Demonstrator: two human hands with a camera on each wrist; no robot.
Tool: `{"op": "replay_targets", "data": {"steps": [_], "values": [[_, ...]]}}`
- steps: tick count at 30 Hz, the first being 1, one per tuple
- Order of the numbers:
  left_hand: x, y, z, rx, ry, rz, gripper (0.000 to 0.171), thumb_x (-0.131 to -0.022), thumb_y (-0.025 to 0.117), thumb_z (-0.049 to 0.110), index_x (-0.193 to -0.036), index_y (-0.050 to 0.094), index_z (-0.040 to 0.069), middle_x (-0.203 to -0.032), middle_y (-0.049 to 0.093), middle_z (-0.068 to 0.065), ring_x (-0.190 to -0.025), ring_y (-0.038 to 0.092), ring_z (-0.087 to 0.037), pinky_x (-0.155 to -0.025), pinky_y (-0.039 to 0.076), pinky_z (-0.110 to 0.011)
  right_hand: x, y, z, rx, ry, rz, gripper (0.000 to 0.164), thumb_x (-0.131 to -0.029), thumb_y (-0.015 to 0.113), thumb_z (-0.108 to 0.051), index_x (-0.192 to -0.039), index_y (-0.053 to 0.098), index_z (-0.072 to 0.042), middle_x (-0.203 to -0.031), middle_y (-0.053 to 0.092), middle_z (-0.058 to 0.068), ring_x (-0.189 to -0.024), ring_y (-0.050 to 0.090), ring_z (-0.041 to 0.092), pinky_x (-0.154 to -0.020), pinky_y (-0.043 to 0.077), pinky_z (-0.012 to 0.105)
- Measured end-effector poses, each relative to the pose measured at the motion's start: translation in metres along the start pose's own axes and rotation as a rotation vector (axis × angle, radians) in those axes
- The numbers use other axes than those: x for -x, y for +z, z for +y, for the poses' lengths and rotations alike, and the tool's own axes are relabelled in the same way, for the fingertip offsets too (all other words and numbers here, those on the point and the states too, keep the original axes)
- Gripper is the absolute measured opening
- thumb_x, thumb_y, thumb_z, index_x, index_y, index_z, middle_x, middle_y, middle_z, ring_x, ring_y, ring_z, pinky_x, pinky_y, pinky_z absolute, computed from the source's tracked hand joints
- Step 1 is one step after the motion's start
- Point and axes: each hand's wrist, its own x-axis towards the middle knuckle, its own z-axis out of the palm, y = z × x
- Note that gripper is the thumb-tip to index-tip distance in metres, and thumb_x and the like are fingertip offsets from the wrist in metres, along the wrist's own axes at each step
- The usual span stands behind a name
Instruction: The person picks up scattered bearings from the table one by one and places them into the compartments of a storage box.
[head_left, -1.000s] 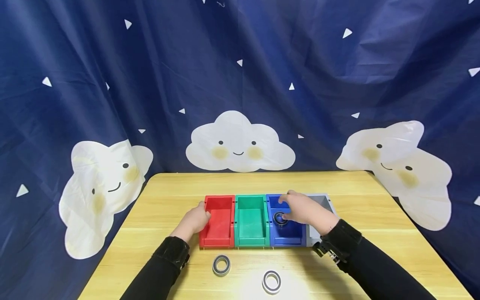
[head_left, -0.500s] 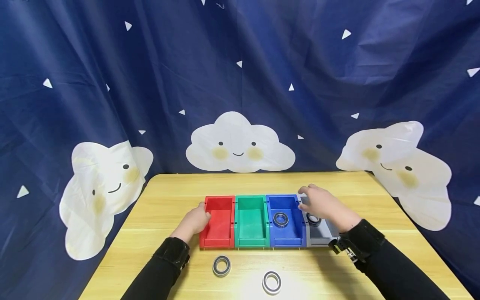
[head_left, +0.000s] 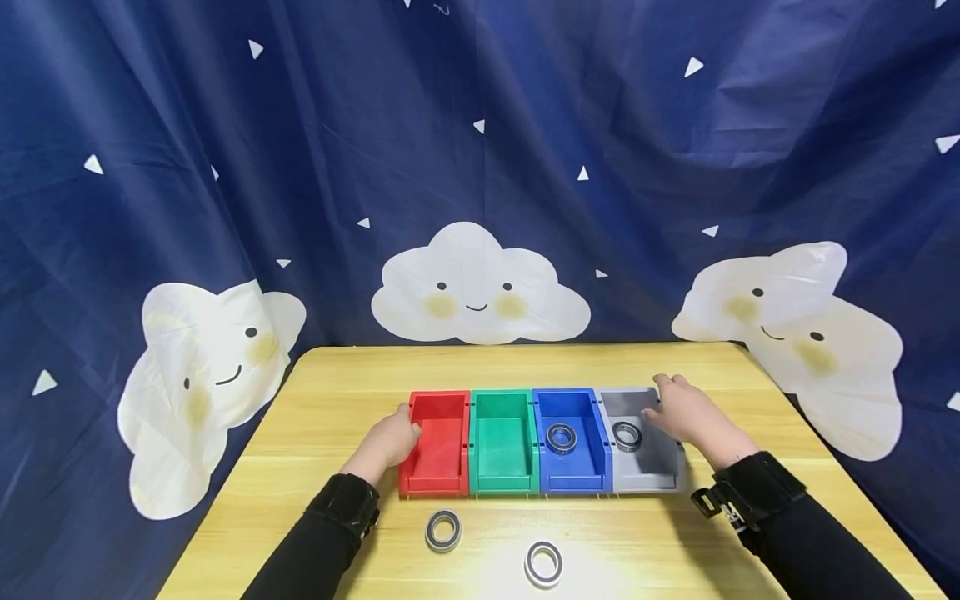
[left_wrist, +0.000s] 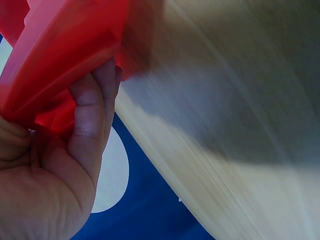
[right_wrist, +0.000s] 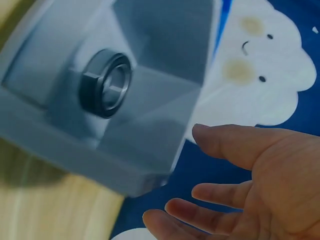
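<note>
At the left end of a row of bins, my left hand [head_left: 387, 445] holds the side wall of the red bin [head_left: 437, 442]. Its thumb and curled fingers wrap the rim [left_wrist: 55, 82] in the left wrist view. My right hand [head_left: 688, 412] hovers at the right wall of the grey bin [head_left: 660, 479], fingers spread and nothing between them. A ring bearing [head_left: 627, 436] lies in the grey bin, tilted on its side in the right wrist view [right_wrist: 106, 83]. Another bearing [head_left: 561, 438] rests in the blue bin [head_left: 576, 483].
The green bin [head_left: 504, 442] stands between the red and blue ones. Two more bearings lie on the wooden table [head_left: 360, 367] in front of the row, one bearing [head_left: 443, 531] at left and one bearing [head_left: 543, 564] at right. A dark blue curtain [head_left: 480, 167] hangs behind.
My right hand has moved right, from over the blue bin across to the grey bin's right wall, uncovering the bearing in the grey bin. My left hand has stayed on the red bin.
</note>
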Motion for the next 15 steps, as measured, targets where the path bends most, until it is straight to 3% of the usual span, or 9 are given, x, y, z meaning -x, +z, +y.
{"op": "replay_targets", "data": {"steps": [6,15], "values": [[0.002,0.000,0.000,0.010,-0.006,-0.007,0.051,-0.090,0.052,0.020,-0.130,0.034,-0.005,-0.107,0.056,-0.015,-0.090,0.055,-0.026,-0.085,0.045,-0.049,0.001,0.009,0.011,-0.015,0.025,-0.007,0.070,-0.083,0.065,-0.026,-0.126,0.033,0.019,-0.115,0.041,0.044,-0.103,0.046,0.055,-0.086,0.038,0.059],[0.002,0.000,0.001,0.012,-0.008,-0.003,0.050,-0.091,0.052,0.020,-0.130,0.034,-0.005,-0.107,0.056,-0.015,-0.090,0.055,-0.026,-0.084,0.045,-0.048,-0.006,0.033,0.023,-0.064,-0.009,0.004,0.067,-0.085,0.061,-0.020,-0.129,0.027,0.017,-0.112,0.047,0.042,-0.105,0.046,0.053,-0.088,0.038,0.057]]}}
